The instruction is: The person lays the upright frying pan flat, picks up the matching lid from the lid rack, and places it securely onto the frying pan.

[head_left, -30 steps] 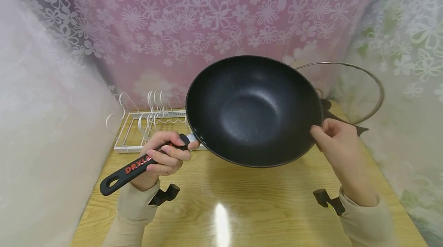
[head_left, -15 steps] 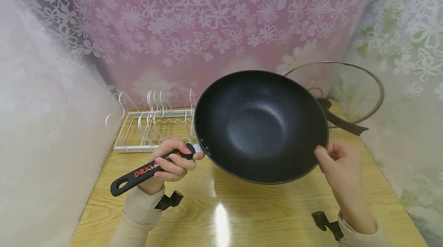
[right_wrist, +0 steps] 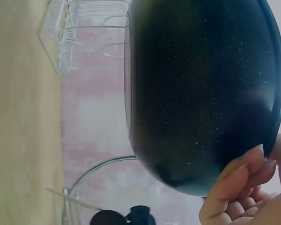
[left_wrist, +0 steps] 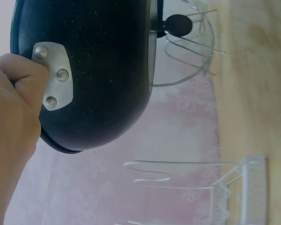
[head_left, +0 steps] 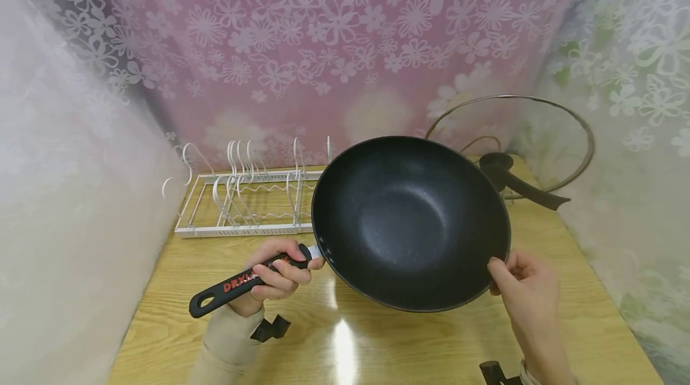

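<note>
A black wok (head_left: pixel 404 223) is held up over the wooden table, its inside tilted toward me in the head view. My left hand (head_left: pixel 283 274) grips its black handle (head_left: pixel 229 289), which carries red lettering. On the far side, my right hand (head_left: pixel 525 289) pinches the rim between thumb and fingers. The left wrist view shows the riveted metal bracket (left_wrist: pixel 57 77) joining handle and wok. In the right wrist view the speckled outer wall (right_wrist: pixel 201 93) shows, with fingertips (right_wrist: pixel 253 159) pressed against it near the rim.
A white wire rack (head_left: pixel 248 229) stands at the back left, partly behind the wok. At the back right a glass lid (head_left: pixel 590 139) with a metal rim leans upright on a wire stand, its black knob (head_left: pixel 496 161) facing forward. Patterned curtains (head_left: pixel 345 44) enclose the table (head_left: pixel 409 349).
Both hands have lowered the wok toward me and slightly to the right. More of the white rack and of the lid now shows behind it. The grips look the same.
</note>
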`<act>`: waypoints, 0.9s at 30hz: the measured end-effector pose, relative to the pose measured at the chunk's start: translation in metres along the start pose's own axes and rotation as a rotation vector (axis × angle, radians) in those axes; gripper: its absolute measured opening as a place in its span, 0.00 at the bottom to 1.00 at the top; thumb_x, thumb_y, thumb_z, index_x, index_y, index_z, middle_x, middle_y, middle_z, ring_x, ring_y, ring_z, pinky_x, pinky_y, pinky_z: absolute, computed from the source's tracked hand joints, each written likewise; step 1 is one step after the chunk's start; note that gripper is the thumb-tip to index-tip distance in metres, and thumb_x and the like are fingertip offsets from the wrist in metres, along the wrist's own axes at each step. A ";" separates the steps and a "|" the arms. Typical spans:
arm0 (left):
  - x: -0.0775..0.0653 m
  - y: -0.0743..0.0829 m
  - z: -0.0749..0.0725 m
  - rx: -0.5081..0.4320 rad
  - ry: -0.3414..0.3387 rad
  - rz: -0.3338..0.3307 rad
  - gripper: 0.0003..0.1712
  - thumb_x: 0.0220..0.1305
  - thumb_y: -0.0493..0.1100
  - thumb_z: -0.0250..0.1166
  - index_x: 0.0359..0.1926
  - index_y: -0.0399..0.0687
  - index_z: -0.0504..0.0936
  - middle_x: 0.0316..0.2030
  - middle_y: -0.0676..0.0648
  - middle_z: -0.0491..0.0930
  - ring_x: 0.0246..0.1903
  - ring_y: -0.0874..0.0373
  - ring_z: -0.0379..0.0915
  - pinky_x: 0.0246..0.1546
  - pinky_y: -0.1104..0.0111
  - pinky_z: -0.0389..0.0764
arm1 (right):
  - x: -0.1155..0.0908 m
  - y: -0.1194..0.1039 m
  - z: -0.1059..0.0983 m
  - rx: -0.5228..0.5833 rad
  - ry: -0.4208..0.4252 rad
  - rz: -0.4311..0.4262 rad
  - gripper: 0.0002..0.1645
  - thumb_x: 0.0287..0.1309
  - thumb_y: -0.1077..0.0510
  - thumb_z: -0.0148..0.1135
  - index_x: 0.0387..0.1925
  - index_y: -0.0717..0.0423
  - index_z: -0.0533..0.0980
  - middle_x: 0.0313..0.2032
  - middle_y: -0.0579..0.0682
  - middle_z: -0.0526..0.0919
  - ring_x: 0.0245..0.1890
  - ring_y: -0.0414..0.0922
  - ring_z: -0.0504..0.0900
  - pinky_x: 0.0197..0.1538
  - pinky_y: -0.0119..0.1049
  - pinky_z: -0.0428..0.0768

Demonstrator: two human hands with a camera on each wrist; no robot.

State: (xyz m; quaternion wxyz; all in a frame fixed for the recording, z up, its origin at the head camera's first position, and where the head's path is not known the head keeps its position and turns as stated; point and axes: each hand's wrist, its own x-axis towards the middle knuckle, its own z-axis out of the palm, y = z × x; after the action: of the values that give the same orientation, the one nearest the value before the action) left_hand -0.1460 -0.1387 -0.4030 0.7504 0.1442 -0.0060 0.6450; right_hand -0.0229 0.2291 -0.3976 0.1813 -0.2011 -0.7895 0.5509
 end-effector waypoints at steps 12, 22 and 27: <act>-0.002 -0.013 -0.028 -0.037 0.013 0.016 0.12 0.65 0.39 0.40 0.49 0.43 0.58 0.18 0.55 0.53 0.08 0.69 0.56 0.05 0.77 0.64 | -0.010 0.030 0.006 0.056 0.021 0.032 0.19 0.53 0.72 0.59 0.11 0.66 0.64 0.10 0.50 0.73 0.12 0.42 0.72 0.18 0.30 0.66; -0.006 -0.018 -0.047 0.003 0.017 0.025 0.13 0.66 0.42 0.41 0.49 0.43 0.56 0.19 0.55 0.53 0.08 0.70 0.55 0.04 0.78 0.63 | -0.016 0.056 0.014 0.056 0.032 0.043 0.19 0.53 0.72 0.58 0.12 0.66 0.63 0.10 0.47 0.73 0.11 0.40 0.72 0.17 0.27 0.71; -0.008 -0.018 -0.061 -0.033 -0.020 0.007 0.15 0.67 0.45 0.41 0.50 0.42 0.57 0.20 0.55 0.53 0.09 0.69 0.55 0.05 0.78 0.63 | -0.017 0.069 0.016 0.060 0.038 0.076 0.19 0.53 0.72 0.58 0.12 0.66 0.64 0.10 0.47 0.72 0.11 0.40 0.72 0.16 0.27 0.69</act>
State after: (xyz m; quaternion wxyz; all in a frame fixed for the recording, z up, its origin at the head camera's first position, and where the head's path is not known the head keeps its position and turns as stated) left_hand -0.1403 -0.1349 -0.4666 0.7502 0.1384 -0.0246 0.6461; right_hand -0.0083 0.2288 -0.4689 0.1813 -0.2358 -0.7608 0.5768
